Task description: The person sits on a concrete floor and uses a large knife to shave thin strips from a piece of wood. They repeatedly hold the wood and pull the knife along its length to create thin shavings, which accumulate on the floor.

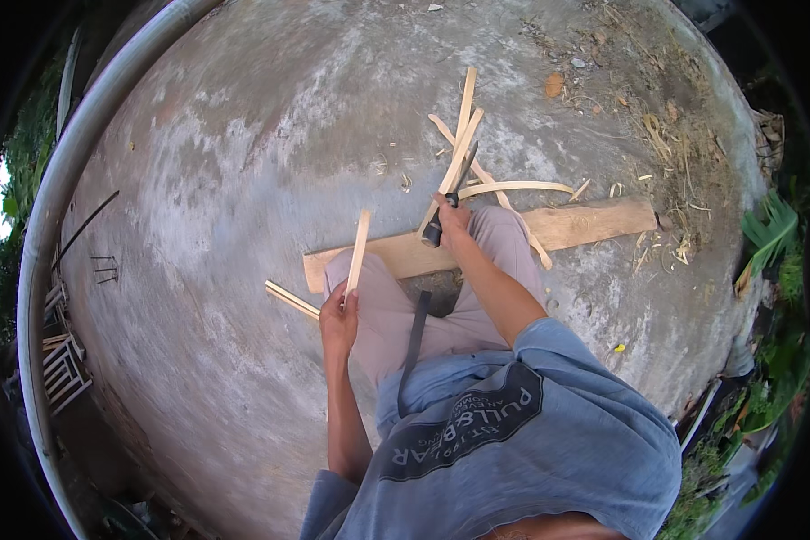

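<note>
My left hand [338, 317] is closed on a thin pale wooden strip [358, 252], which stands up from my fingers beside my left knee. My right hand [454, 219] grips a knife [433, 230] by its black handle, and the dark blade points away from me. Close to that hand, a pale strip [462, 153] runs alongside the blade; whether my fingers touch it I cannot tell. A curved strip [522, 186] and a wavy strip [535, 241] lie near my right knee. A long wooden plank [594, 222] runs crosswise under my knees.
Two narrow strips [292, 299] lie to the left of my left hand. Shavings and dry debris [675, 180] are scattered over the concrete floor [216, 180] at the right. A thick pale pole [49, 207] curves along the left side. Green plants [769, 238] grow beyond the right edge.
</note>
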The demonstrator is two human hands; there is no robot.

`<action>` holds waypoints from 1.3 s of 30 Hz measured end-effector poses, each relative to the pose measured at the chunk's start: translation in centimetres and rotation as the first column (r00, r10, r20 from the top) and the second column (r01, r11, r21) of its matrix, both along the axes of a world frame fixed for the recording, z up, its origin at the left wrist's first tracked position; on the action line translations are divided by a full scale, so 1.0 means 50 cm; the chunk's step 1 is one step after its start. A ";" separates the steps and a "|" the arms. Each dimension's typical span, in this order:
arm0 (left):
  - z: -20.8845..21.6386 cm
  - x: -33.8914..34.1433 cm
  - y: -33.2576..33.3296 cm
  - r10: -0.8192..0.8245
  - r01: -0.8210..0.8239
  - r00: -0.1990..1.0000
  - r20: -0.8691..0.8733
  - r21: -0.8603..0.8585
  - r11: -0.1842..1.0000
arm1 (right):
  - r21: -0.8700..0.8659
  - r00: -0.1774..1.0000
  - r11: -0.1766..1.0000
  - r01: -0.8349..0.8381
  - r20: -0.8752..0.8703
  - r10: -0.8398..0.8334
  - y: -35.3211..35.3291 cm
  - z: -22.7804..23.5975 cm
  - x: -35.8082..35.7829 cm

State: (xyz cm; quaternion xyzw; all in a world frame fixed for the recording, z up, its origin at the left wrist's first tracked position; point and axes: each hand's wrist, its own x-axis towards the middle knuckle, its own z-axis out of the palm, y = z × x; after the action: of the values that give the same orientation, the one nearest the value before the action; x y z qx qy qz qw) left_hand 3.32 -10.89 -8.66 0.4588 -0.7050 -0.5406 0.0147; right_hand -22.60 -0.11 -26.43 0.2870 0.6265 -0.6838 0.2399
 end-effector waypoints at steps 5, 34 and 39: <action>-0.010 0.015 -0.007 0.066 -0.070 0.997 0.046 0.089 0.994 | 0.447 0.995 0.894 0.023 -0.095 0.022 -0.059 -0.083 0.011; -0.093 -0.199 0.079 -0.315 0.313 0.937 -0.148 -0.040 0.949 | -0.119 0.869 0.917 -0.382 -0.384 0.312 0.224 0.352 0.232; 0.073 -0.230 0.171 -0.187 0.367 0.914 -0.359 0.538 0.759 | -0.029 0.823 0.887 -0.461 -0.389 0.414 0.249 0.374 0.235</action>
State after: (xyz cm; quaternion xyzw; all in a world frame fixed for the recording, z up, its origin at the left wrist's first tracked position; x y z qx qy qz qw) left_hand -8.18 -2.34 -4.99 0.2471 -0.5504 -0.7898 -0.1102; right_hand -10.87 12.34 -7.74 -0.0147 0.6666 -0.6889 0.2842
